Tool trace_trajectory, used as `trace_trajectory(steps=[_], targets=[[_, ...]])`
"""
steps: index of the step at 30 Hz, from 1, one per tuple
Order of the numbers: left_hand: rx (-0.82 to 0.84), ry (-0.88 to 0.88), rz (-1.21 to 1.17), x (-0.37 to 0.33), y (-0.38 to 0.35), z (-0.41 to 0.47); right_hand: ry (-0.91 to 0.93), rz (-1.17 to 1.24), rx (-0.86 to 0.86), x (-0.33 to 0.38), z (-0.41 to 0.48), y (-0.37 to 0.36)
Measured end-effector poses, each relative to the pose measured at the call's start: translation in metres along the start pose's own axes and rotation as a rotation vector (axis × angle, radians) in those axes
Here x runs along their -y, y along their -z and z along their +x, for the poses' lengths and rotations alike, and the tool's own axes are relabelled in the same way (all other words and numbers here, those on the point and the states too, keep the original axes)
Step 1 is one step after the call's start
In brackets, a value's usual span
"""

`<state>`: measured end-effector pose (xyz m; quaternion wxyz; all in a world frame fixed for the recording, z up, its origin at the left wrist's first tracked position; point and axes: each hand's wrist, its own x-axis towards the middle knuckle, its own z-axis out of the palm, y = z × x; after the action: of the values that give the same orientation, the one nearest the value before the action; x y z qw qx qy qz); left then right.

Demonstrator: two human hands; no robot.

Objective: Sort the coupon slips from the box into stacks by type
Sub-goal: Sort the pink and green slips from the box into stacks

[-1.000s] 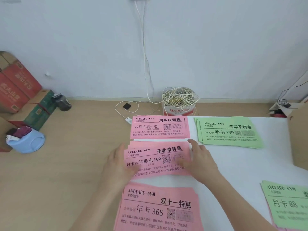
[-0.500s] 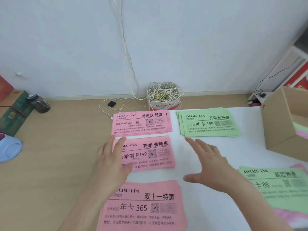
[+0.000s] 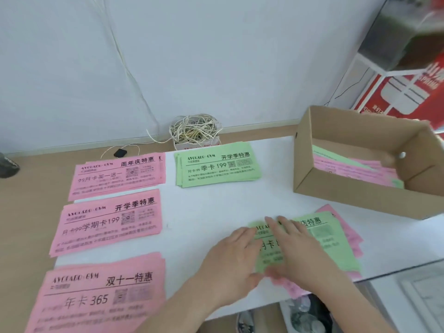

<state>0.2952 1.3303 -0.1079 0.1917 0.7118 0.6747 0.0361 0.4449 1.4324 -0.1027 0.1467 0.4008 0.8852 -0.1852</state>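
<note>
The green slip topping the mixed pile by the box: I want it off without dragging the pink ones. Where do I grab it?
Probably its left short edge, coming from the left. The green slip lies flat on fanned pink slips that poke out right and near, while its left end seems to rest on bare table, beside the left hand.

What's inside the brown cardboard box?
Pink paper coupon slips and a few green paper slips lie in the brown cardboard box. Its near wall hides the lower slips, so how many cannot be told.
</note>
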Motion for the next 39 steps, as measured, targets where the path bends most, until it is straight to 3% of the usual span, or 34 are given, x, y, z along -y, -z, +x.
trace_trajectory(steps=[4, 7, 11, 15, 19, 21, 25, 27, 33, 39], targets=[[0.102, 0.051, 0.129, -0.017, -0.015, 0.015, 0.154, 0.168, -0.095, -0.005, -0.007, -0.013], [0.065, 0.068, 0.201, -0.022, -0.019, 0.019, 0.045, 0.302, -0.16, -0.032, -0.022, -0.005], [0.154, 0.078, 0.199, -0.026, -0.013, 0.019, -0.266, 0.177, -0.215, -0.077, -0.035, 0.0], [0.189, 0.105, 0.208, -0.038, -0.008, 0.023, -0.312, 0.323, -0.195, -0.09, -0.033, 0.004], [0.189, 0.137, 0.211, -0.043, -0.007, 0.025, -0.331, 0.528, -0.295, -0.097, -0.03, 0.008], [0.185, 0.146, 0.215, -0.047, -0.006, 0.027, -0.325, 0.714, -0.321, -0.1, -0.031, 0.012], [0.146, 0.198, 0.159, -0.053, -0.005, 0.031, -0.38, 1.357, -0.311, -0.104, -0.033, 0.026], [0.103, 0.185, 0.121, -0.053, -0.002, 0.031, -0.401, 1.497, -0.322, -0.106, -0.03, 0.029], [0.154, 0.141, 0.025, -0.043, 0.013, 0.033, -0.388, 1.478, -0.366, -0.11, -0.029, 0.026], [0.221, 0.12, 0.022, -0.037, 0.026, 0.041, -0.364, 1.326, -0.24, -0.126, -0.037, 0.024]])
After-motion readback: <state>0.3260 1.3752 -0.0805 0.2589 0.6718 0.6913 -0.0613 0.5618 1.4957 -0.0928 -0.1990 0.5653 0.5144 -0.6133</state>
